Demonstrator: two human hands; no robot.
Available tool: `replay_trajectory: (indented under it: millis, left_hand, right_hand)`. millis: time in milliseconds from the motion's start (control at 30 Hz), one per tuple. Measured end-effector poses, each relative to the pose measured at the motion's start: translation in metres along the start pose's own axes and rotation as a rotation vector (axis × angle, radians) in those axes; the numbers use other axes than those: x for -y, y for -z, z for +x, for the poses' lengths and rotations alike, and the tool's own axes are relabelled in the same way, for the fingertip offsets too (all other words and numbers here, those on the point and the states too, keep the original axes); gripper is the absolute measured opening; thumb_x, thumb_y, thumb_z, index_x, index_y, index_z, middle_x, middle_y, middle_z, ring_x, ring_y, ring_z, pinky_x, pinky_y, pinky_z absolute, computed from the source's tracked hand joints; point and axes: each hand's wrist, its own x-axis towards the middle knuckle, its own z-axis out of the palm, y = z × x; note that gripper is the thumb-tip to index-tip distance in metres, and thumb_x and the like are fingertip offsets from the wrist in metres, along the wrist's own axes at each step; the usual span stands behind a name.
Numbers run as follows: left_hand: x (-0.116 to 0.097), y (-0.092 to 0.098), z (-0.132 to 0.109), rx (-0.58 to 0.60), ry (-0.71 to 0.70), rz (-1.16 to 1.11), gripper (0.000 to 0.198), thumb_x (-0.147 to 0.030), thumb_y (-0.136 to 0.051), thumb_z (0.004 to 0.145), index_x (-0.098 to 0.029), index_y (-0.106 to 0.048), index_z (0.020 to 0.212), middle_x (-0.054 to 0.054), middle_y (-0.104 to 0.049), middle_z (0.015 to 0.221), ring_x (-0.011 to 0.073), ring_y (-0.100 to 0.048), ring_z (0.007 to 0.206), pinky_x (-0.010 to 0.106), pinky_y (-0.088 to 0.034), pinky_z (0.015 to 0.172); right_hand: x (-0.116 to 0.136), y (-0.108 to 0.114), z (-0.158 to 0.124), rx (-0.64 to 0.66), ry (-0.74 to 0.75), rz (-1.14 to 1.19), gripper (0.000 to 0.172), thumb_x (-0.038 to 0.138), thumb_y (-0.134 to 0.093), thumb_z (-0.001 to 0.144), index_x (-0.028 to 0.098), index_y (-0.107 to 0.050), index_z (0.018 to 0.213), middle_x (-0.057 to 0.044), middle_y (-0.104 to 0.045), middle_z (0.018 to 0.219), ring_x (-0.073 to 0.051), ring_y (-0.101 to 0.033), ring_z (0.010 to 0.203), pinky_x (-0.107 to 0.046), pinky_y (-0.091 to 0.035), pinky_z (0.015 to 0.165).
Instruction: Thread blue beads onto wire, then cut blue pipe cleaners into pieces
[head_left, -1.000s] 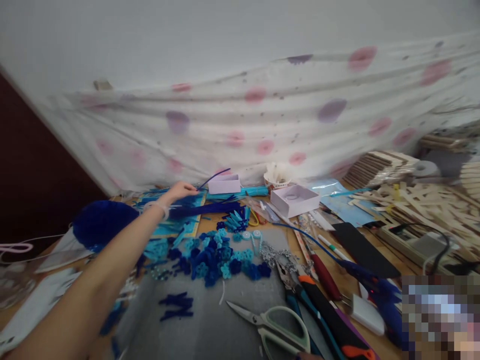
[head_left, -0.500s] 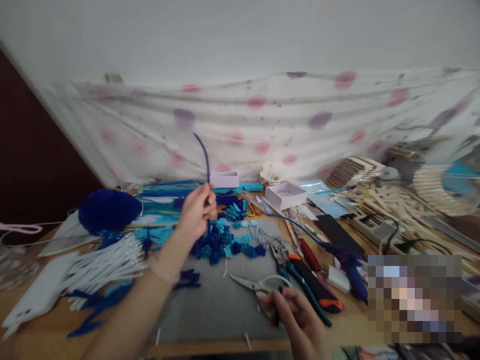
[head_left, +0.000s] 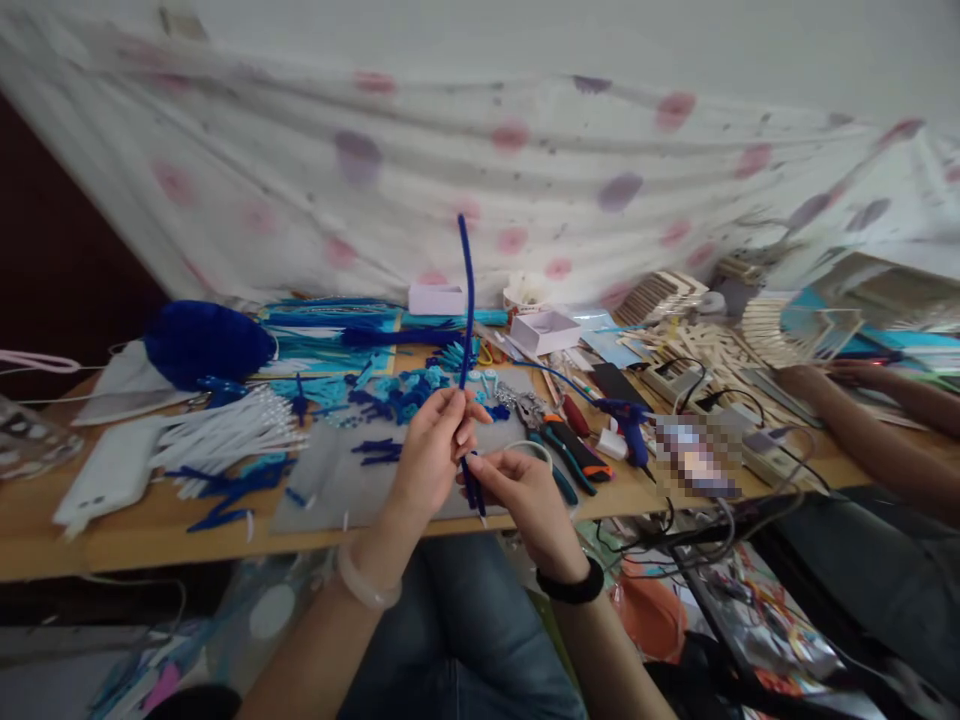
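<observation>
My left hand [head_left: 431, 450] is closed around a dark blue pipe cleaner [head_left: 468, 310], which stands nearly upright above the fist. Just below and to the right, my right hand [head_left: 521, 490] pinches blue pipe cleaner at the lower end, where short dark blue lengths [head_left: 474, 495] hang down side by side. Whether these lengths are one folded piece or separate ones I cannot tell. Behind the right hand shows a pale scissor handle [head_left: 536, 450]; the hand hides the rest. Small blue and turquoise pipe-cleaner flowers [head_left: 409, 395] lie heaped on the grey mat [head_left: 322, 490] beyond my hands.
Left are white stems [head_left: 229, 435], a white phone-like object [head_left: 112, 475] and a blue fluffy ball [head_left: 208, 343]. Pliers [head_left: 566, 450], a blue glue gun [head_left: 630, 425] and power strips [head_left: 765, 460] lie right. Another person's arms [head_left: 847, 410] rest at the far right.
My view has tipped downward. My right hand has moved from beside the scissors up to my left hand, and both now hold the blue pipe cleaner. Another person's arms have come into view.
</observation>
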Motion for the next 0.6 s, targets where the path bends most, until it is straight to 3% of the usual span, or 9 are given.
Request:
replay_trajectory:
  millis: [133, 367, 600]
  left_hand:
    - [0.003, 0.001, -0.008, 0.005, 0.001, 0.077, 0.016, -0.03, -0.067, 0.081, -0.017, -0.058, 0.078, 0.003, -0.067, 0.071, 0.007, -0.045, 0.051, 0.018, -0.035, 0.048]
    - [0.012, 0.0, -0.012, -0.008, -0.125, 0.146, 0.011, -0.03, -0.06, 0.085, -0.021, -0.056, 0.08, 0.004, -0.072, 0.081, 0.0107, -0.055, 0.064, 0.023, -0.043, 0.066]
    - [0.011, 0.012, -0.012, -0.019, -0.047, 0.245, 0.024, -0.039, -0.067, 0.081, -0.021, -0.062, 0.094, 0.007, -0.074, 0.101, 0.0161, -0.066, 0.088, 0.026, -0.049, 0.078]
  right_hand:
    - [0.001, -0.003, -0.005, -0.003, 0.044, -0.007, 0.043, 0.056, -0.083, 0.057, 0.015, -0.072, 0.066, -0.002, -0.068, 0.059, -0.013, -0.059, 0.053, -0.025, -0.051, 0.055]
    - [-0.001, -0.006, -0.009, -0.008, 0.17, -0.07, 0.036, 0.049, -0.082, 0.063, 0.015, -0.072, 0.067, 0.001, -0.062, 0.054, -0.01, -0.051, 0.05, -0.021, -0.039, 0.049]
    - [0.002, -0.004, -0.008, -0.057, 0.251, -0.021, 0.028, 0.043, -0.083, 0.062, 0.018, -0.072, 0.067, 0.0, -0.069, 0.064, -0.014, -0.06, 0.061, -0.025, -0.046, 0.061]
